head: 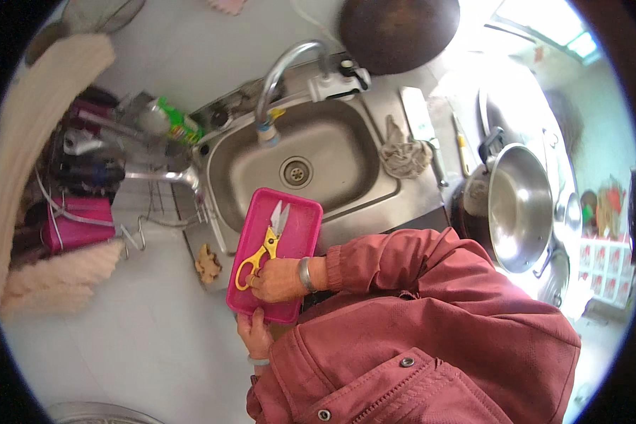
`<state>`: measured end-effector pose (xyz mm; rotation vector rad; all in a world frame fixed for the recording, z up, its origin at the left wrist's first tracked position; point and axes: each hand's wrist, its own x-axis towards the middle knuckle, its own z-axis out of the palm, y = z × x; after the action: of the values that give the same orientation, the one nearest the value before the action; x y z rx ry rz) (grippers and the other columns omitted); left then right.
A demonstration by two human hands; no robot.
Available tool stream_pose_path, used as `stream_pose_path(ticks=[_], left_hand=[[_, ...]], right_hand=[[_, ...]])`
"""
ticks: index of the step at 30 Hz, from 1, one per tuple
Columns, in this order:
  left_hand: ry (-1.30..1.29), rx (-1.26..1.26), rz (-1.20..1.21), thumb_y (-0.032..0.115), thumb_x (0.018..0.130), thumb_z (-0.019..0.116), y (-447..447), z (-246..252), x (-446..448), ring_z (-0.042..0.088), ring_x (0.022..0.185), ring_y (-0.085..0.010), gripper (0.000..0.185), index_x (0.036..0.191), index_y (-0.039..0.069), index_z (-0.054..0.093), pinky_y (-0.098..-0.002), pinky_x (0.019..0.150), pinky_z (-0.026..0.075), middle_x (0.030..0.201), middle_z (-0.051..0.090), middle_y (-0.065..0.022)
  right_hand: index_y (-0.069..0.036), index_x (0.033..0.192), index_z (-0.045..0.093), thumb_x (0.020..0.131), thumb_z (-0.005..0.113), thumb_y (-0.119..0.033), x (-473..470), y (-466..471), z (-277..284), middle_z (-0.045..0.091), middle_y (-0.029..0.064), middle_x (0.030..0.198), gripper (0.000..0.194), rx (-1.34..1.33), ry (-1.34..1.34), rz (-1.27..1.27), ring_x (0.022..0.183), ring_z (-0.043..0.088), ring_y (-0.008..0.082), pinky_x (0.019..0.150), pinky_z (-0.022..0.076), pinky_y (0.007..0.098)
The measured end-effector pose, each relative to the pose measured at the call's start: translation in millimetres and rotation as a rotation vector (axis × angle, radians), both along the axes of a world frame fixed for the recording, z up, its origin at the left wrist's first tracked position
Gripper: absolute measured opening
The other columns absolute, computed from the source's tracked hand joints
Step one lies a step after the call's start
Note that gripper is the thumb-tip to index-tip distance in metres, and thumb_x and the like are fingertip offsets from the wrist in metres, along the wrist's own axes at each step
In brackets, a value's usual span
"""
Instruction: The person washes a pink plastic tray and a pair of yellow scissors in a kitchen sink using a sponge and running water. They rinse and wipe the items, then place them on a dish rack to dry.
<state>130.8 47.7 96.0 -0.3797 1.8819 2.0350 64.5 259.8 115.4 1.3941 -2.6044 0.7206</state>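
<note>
A shallow pink plastic tray (301,225) extends over the near edge of the stainless-steel sink. My left hand (255,335), with a pale bangle at the wrist, grips the tray's near end. Inside the tray lies a pair of scissors (270,245) with yellow handles, its blades slightly apart and pointing towards the sink. My right hand (280,281), wearing a silver bangle, reaches in and has its fingers closed at the scissors' handles. Part of one handle is hidden behind those fingers. Beside the tray, on the left, a piece of ginger (208,264) rests on the counter edge.
Beyond the tray is the sink basin (339,143) with its curved faucet (281,74). A crumpled cloth (405,153), a cleaver (418,116) and a yellow-handled knife (461,151) lie right of it. A steel pot (520,206) stands further right. A wire rack (164,214) is at left.
</note>
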Motion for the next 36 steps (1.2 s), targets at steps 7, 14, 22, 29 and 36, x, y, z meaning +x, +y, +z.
stream_pose_path(ticks=[7, 14, 22, 29, 36], left_hand=[[-0.039, 0.117, -0.170, 0.005, 0.092, 0.056, 61, -4, -46, 0.057, 0.102, -0.0171, 0.032, 0.123, -0.001, 0.053, -0.0312, 0.091, 0.046, 0.118, 0.059, -0.0064], [-0.107, 0.107, -0.251, 0.004, 0.091, 0.056, 97, 6, -67, 0.061, 0.099, -0.0175, 0.029, 0.120, 0.002, 0.055, -0.0321, 0.082, 0.053, 0.115, 0.060, -0.0073], [-0.135, 0.210, -0.174, 0.005, 0.090, 0.055, 93, 6, -75, 0.063, 0.094, -0.0197, 0.026, 0.116, 0.002, 0.056, -0.0340, 0.079, 0.055, 0.109, 0.062, -0.0066], [-0.203, 0.155, -0.066, 0.004, 0.088, 0.055, 80, 1, -79, 0.063, 0.094, -0.0201, 0.025, 0.113, 0.003, 0.057, -0.0354, 0.079, 0.055, 0.110, 0.062, -0.0067], [-0.230, 0.181, -0.006, 0.002, 0.086, 0.057, 81, -7, -90, 0.062, 0.092, -0.0196, 0.022, 0.108, 0.004, 0.058, -0.0357, 0.079, 0.054, 0.105, 0.063, -0.0047]], right_hand=[[-0.001, 0.082, 0.056, 0.074, 0.059, -0.016, 7, 90, 34, 0.057, 0.0140, 0.090, 0.017, -0.128, 0.089, -0.449, 0.068, 0.064, 0.0261, 0.058, 0.0533, 0.0367], [-0.006, 0.097, 0.050, 0.081, 0.062, -0.018, 28, 196, 53, 0.058, 0.0177, 0.100, 0.022, -0.161, 0.176, -1.037, 0.077, 0.064, 0.0270, 0.059, 0.0553, 0.0373], [-0.005, 0.095, 0.055, 0.082, 0.059, -0.009, 24, 324, 31, 0.060, 0.0181, 0.106, 0.015, 0.162, 0.087, -1.639, 0.089, 0.065, 0.0344, 0.070, 0.0540, 0.0431], [-0.002, 0.095, 0.061, 0.083, 0.059, -0.011, -1, 371, -34, 0.061, 0.0200, 0.104, 0.015, 0.121, -0.220, -1.708, 0.092, 0.064, 0.0371, 0.076, 0.0527, 0.0451], [-0.002, 0.098, 0.059, 0.093, 0.053, -0.032, -61, 327, -30, 0.064, 0.0226, 0.098, 0.032, -0.333, -0.121, -1.520, 0.090, 0.063, 0.0392, 0.077, 0.0510, 0.0467]])
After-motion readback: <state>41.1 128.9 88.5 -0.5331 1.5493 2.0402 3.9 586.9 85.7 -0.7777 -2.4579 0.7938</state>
